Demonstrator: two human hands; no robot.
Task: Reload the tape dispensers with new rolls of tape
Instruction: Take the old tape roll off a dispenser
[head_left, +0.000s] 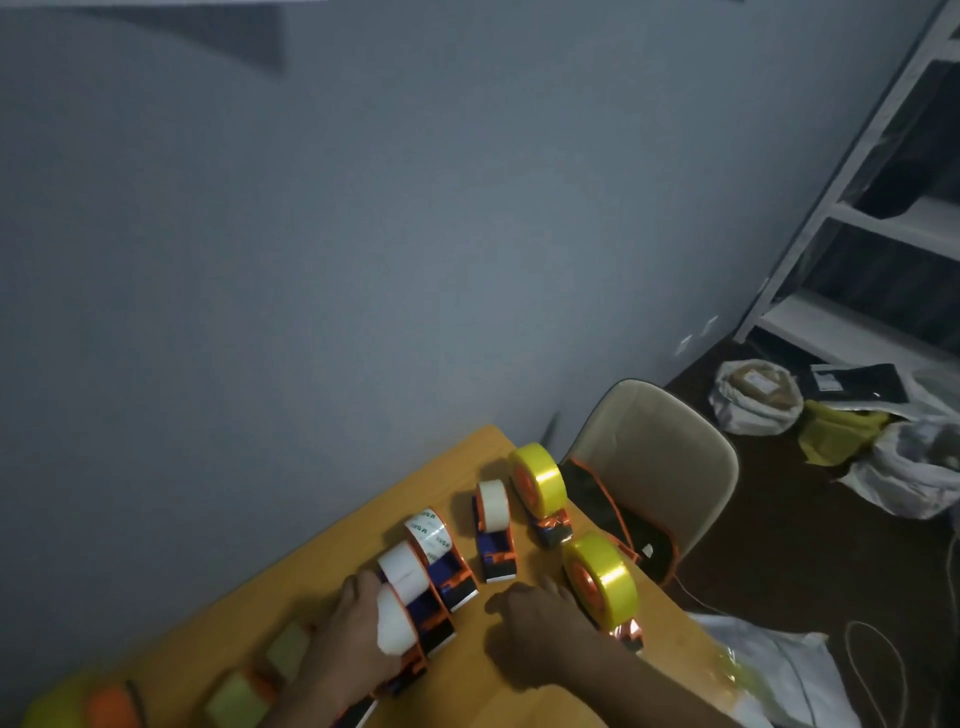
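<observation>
- Nearest the camera, two forearms are reaching forward over the orange-yellow wooden table, the hands apart from each other.
- The left hand is curling round a white roll of tape in an orange-and-blue dispenser, seemingly seating or steadying it.
- The right hand is lying with its fingers loosely bent, touching the tabletop; nothing is showing in it.
- Just right of that hand, a yellow roll in an orange dispenser is standing near the table's right edge; beyond it a second yellow-loaded dispenser is sitting close to the far corner.
- Between the hands and beyond the fingers, three more white-loaded dispensers are standing in a row.
- Left of the left hand, blurred greenish rolls are probably waiting as stock.
- Judging by this, reloading is well along; the next move calls for pressing the held roll home.
- Open room is lying left of the left hand; the beige chair is crowding the right edge.
</observation>
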